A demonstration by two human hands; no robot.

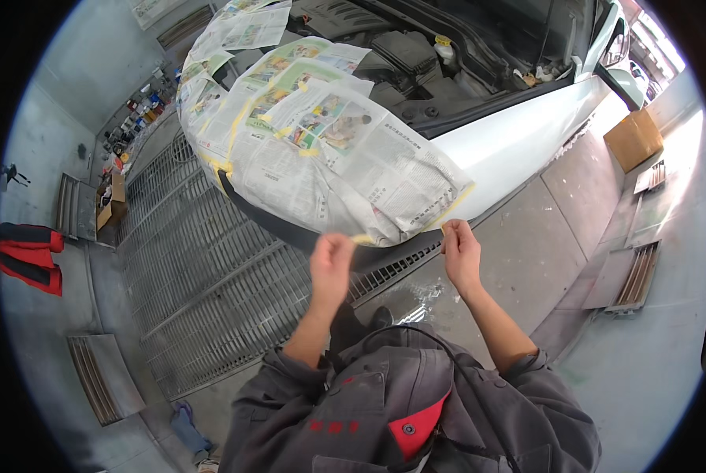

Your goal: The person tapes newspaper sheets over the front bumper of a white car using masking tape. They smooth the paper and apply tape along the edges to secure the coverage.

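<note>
Right hand [461, 254] pinches tape [455, 206] by paper's [400, 173] lower right edge. Left hand [333, 258] curled, blurred, near lower edge; cannot tell if it grips anything. Tape likely keeps paper snug around curve. Wrinkled paper drapes car's [510, 146] front corner, engine bay [404, 55] uncovered. Grating [203, 276] below; pale walls [77, 71]; box [633, 139] near right wall.
</note>
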